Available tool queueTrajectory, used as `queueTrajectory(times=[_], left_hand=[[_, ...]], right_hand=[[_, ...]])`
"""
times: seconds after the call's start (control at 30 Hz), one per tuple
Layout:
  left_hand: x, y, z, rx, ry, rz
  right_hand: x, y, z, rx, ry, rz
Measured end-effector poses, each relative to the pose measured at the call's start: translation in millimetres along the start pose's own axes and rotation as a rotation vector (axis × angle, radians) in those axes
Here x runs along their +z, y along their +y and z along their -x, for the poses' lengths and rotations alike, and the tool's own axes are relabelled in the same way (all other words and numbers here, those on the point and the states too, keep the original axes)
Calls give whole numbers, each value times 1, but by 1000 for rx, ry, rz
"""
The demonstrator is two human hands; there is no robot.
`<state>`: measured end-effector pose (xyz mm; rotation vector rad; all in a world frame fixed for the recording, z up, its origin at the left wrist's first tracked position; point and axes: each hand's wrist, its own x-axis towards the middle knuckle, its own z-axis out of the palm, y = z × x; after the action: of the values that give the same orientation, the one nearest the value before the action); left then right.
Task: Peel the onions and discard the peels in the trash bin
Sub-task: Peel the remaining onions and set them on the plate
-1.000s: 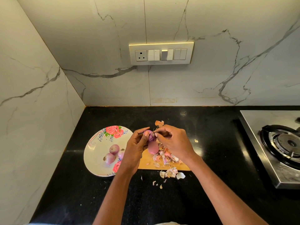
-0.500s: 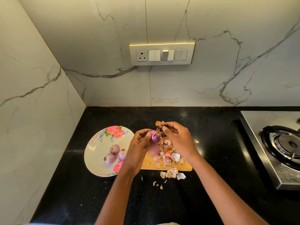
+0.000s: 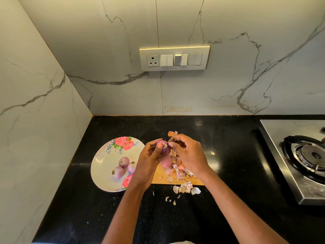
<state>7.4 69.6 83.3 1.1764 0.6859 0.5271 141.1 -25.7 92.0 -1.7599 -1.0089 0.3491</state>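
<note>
My left hand grips a small purple onion above the wooden cutting board. My right hand pinches the onion's tip with thumb and fingertips. A second onion lies on the board below it, partly hidden by my hands. A heap of onion peels covers the board, and more peels lie on the counter in front of it. Three small onions rest on a floral plate to the left. No trash bin is in view.
The black counter runs into a corner of marble walls at the left and back. A steel gas stove stands at the right. A switch panel is on the back wall. One loose peel lies right of the board.
My right hand pulled a little away from the onion and has come back to pinch its tip. The onion has turned slightly in my left hand.
</note>
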Motion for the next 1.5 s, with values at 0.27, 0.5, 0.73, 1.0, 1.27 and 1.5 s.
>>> queueTrajectory(times=[0.27, 0.5, 0.73, 1.0, 1.27, 1.5], left_hand=[[6, 2, 1, 42, -26, -43], [-2, 4, -4, 13, -60, -66], [-3, 4, -1, 41, -8, -64], [-2, -2, -2, 103, 1, -112], [-7, -1, -5, 173, -44, -232], [-5, -1, -4, 155, -16, -177]], right_hand=[[1, 4, -4, 267, 46, -342], [-7, 0, 0, 183, -222, -297], [-5, -1, 0, 138, -122, -218], [-1, 2, -2, 80, -61, -89], [4, -6, -4, 550, -122, -770], [-1, -5, 1, 430, -113, -565]])
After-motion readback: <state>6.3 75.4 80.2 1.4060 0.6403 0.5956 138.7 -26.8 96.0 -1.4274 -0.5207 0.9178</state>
